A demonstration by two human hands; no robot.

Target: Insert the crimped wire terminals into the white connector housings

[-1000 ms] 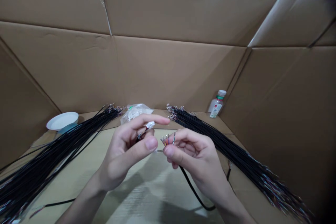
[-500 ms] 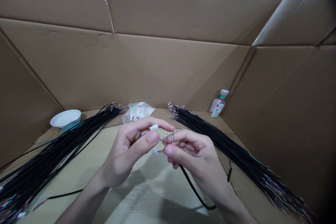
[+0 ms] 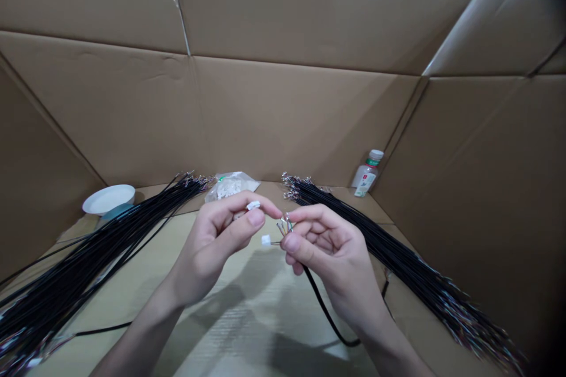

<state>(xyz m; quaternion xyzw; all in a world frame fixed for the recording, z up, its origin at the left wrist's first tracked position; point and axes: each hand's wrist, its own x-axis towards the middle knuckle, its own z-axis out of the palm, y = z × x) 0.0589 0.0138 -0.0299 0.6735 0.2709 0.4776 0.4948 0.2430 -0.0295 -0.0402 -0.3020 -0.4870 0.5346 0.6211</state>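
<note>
My left hand pinches a small white connector between thumb and index finger, the index tip reaching toward the wire ends. My right hand is closed on a black cable near its end. Thin coloured wires with metal tips fan out above the right thumb. A second white connector hangs on short wires left of the right fingers. The black cable curves down below my right hand and passes behind the wrist.
Black cable bundles lie at left and right. Behind the hands is a clear bag of white parts. A white bowl stands far left, a bottle back right. Cardboard walls surround the work surface.
My left hand has shifted slightly left with its connector. The right index finger has risen to the wire tips, and the hanging connector now shows more clearly between the hands.
</note>
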